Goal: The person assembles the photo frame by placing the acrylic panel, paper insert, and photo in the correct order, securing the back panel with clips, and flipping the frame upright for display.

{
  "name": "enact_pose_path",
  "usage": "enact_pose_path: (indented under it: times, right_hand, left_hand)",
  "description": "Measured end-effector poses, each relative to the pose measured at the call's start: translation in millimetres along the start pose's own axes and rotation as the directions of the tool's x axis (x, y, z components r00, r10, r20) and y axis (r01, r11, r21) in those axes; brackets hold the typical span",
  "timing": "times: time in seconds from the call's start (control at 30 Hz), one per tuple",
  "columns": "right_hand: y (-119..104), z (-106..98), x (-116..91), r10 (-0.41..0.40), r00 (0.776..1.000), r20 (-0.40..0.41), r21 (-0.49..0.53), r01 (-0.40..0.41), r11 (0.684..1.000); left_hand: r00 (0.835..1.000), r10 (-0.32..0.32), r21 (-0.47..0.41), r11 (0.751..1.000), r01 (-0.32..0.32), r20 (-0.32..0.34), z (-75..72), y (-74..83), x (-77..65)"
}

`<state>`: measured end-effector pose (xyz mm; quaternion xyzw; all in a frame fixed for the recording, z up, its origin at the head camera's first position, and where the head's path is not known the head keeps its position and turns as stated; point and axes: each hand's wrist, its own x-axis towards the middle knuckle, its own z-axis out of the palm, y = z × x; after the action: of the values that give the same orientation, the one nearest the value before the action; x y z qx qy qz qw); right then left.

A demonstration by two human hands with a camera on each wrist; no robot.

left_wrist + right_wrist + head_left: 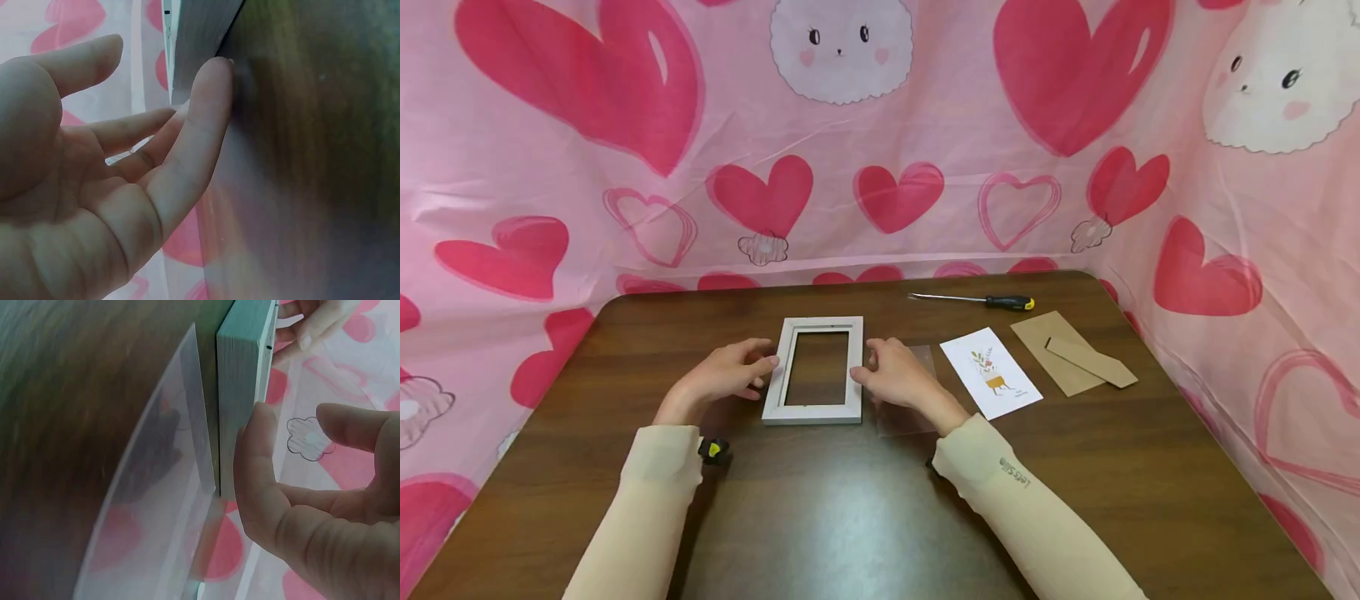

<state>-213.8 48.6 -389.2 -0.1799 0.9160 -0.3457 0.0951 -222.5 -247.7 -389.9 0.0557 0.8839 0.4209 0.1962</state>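
Head view: left hand (pixel 721 373) and right hand (pixel 901 373), fingers loosely spread, flanked the white frame (pixel 814 414) at lower centre.

Hands (pixel 724 371) (pixel 901 375) flank white frame (pixel 812 415) — card (pixel 991 372), brown board (pixel 1039 340), screwdriver (pixel 1003 302) to right.

Pink fabric backdrop (pixel 842 133), creased, rising beyond my counter and along both its sides; its print shows glossy red hearts (pixel 902 200), pink outlined hearts (pixel 1018 212) and white, scalloped animal faces (pixel 842 67). Dark brown, wood-grained counter (pixel 820 517), far corners rounded, with a pale reflection nearer me.
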Motion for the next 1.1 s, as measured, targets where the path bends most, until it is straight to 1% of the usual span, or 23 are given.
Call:
enact_pose_path:
  times: [0.1,0.2,0.33,0.4,0.63,0.7,0.87,1.1]
  right_hand:
    - [-1.9,5.7,2.0,0.019,1.000,0.014,0.061,-0.020,0.998]
    - [-2.8,10.8,4.5,0.019,0.999,0.026,0.117,-0.022,0.993]
    - [-3.3,15.6,6.5,0.033,0.999,0.040,0.154,-0.039,0.987]
    - [-3.4,17.3,6.7,0.044,0.998,0.043,0.154,-0.050,0.987]
    - [-2.3,22.8,6.9,0.059,0.997,0.056,0.133,-0.066,0.989]
    - [-1.7,23.9,7.5,0.056,0.996,0.062,0.125,-0.064,0.990]
    - [0.0,22.8,7.8,0.062,0.995,0.077,0.119,-0.071,0.990]
    - [2.1,17.4,5.8,0.094,0.989,0.118,0.108,-0.106,0.988]
  left_hand:
    - [1.000,0.003,-0.011,1.000,-0.003,0.003,0.9,-0.6,-1.0]
    - [1.000,0.021,-0.020,1.000,-0.021,0.016,1.8,-1.0,-2.2]
    - [0.999,0.027,-0.045,0.999,-0.026,0.036,4.2,-0.7,-2.7]
    - [0.999,0.023,-0.057,0.998,-0.021,0.041,5.8,-0.4,-2.6]
    - [0.999,0.017,0.012,1.000,-0.017,0.032,9.3,-3.0,-1.6]
    - [0.999,0.010,0.018,1.000,-0.011,0.032,9.9,-4.1,-1.4]
    - [0.999,0.004,0.011,1.000,-0.004,0.032,11.4,-3.7,-0.7]
    - [0.999,0.005,0.003,1.000,-0.005,0.040,15.8,0.8,-1.9]
